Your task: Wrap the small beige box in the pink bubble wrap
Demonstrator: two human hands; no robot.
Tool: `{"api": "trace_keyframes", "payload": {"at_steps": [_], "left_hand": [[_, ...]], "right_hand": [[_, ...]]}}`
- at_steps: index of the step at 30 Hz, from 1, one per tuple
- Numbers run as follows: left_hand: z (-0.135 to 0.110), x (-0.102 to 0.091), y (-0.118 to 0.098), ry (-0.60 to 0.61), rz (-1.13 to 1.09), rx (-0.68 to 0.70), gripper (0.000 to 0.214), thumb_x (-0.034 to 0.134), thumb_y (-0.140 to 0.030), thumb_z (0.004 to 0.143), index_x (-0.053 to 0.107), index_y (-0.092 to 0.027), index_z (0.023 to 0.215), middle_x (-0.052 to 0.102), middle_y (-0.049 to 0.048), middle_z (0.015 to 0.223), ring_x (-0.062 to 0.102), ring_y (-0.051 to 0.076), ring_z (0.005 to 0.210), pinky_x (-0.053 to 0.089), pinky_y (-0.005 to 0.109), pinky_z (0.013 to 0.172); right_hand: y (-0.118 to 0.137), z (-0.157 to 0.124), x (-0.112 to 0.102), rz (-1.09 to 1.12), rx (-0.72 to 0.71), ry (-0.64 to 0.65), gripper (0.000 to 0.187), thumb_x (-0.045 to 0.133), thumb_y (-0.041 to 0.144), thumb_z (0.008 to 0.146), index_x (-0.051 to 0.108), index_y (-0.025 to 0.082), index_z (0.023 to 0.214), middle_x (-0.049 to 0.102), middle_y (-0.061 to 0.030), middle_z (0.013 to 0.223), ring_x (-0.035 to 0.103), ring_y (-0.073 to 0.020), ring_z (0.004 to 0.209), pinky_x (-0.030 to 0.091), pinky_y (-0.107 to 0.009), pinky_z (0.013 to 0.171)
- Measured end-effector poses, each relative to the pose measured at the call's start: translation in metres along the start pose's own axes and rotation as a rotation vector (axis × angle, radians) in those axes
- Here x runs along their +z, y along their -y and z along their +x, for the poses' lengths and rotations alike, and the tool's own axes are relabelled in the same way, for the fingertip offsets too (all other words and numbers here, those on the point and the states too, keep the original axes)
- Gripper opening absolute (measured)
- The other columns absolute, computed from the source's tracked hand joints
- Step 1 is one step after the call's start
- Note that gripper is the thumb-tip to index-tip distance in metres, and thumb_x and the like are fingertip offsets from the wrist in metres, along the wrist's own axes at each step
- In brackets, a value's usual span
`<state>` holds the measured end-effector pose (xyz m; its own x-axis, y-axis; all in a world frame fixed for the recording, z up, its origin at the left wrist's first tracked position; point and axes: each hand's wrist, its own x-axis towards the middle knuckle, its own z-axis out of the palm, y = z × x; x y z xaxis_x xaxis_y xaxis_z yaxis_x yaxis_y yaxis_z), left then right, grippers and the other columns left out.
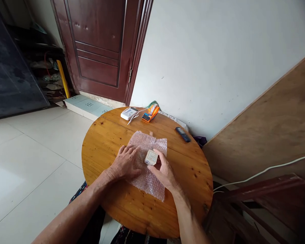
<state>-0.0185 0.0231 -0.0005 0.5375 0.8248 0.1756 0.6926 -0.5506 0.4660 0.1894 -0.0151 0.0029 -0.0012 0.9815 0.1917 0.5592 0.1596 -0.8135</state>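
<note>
A sheet of bubble wrap (149, 184) lies spread on the round wooden table (193, 173). Over its middle is a small pale box (150, 158) with printing on its top and a barcode-like mark on its near side. The thumb and fingers of my right hand (164, 169) grip this box from the right. To the left, my left hand (127, 161) rests flat on the left part of the bubble wrap, fingers spread, holding nothing. Whether the box touches the wrap I cannot tell.
Toward the back of the table are an orange tape dispenser (151, 114) and a white device with a cable (129, 113). A dark remote control (183, 134) lies at the right. Behind the table rises a white wall (205, 67); a dark red door (99, 44) stands back left.
</note>
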Motion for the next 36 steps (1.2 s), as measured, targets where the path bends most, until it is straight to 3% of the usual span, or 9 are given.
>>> {"api": "trace_keyframes", "payload": {"at_steps": [6,15,26,36], "left_hand": [[0.000,0.001,-0.001,0.002,0.010,-0.003,0.089,0.071,-0.043,0.066,0.038,-0.018,0.144,0.046,0.0143,0.147,0.034,0.034,0.140,0.018,0.051,0.118],[0.000,-0.001,-0.002,0.013,0.008,0.001,0.088,0.071,-0.045,0.065,0.038,-0.020,0.143,0.048,0.0135,0.145,0.035,0.034,0.139,0.017,0.053,0.118],[-0.001,0.000,-0.002,0.011,0.010,-0.001,0.086,0.071,-0.044,0.066,0.039,-0.019,0.142,0.047,0.0129,0.146,0.034,0.033,0.140,0.016,0.053,0.119],[-0.001,-0.009,-0.005,0.029,-0.013,-0.002,0.080,0.072,-0.039,0.067,0.043,-0.024,0.140,0.048,0.0121,0.145,0.036,0.034,0.138,0.023,0.054,0.116]], "right_hand": [[0.000,0.001,0.001,-0.019,-0.056,-0.058,0.048,0.064,0.025,0.077,0.055,0.025,0.125,0.067,-0.0068,0.121,0.066,-0.0237,0.106,0.052,-0.040,0.094],[-0.004,0.001,0.008,-0.068,0.005,-0.002,0.068,0.065,0.024,0.075,0.043,0.024,0.140,0.057,-0.0101,0.138,0.056,-0.0284,0.124,0.043,-0.049,0.107],[0.002,0.002,0.007,-0.048,-0.061,-0.003,0.058,0.064,0.020,0.073,0.054,0.024,0.131,0.064,-0.0077,0.129,0.060,-0.0262,0.119,0.044,-0.045,0.105],[-0.005,0.000,0.012,-0.060,-0.062,-0.005,0.066,0.065,0.018,0.073,0.048,0.026,0.136,0.060,-0.0082,0.134,0.057,-0.0263,0.123,0.043,-0.046,0.107]]}}
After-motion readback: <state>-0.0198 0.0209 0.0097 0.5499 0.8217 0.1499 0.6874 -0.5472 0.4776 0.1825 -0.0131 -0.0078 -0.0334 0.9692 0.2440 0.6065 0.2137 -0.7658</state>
